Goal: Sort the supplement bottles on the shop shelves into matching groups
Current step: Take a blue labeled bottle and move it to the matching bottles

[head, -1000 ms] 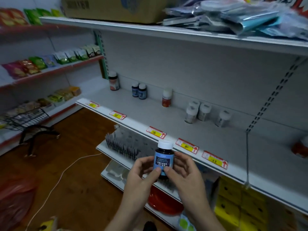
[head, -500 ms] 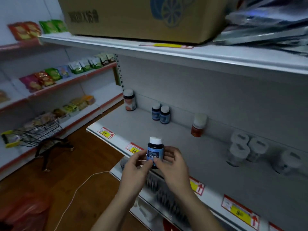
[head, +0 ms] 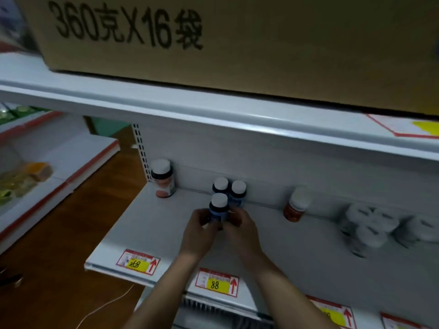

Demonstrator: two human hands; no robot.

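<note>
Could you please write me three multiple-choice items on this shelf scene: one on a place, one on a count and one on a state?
1. Where on the shelf is the held bottle? A. at its left end B. just in front of the two blue-label bottles C. at its far right
2. How many white-capped blue-label bottles stand behind it? A. one B. two C. four
3. Who holds it? A. both hands B. one hand only C. neither hand
Answers: 1 B, it overlaps that pair; 2 B, two caps show behind it; 3 A, the left hand and the right hand both curl round it.
</note>
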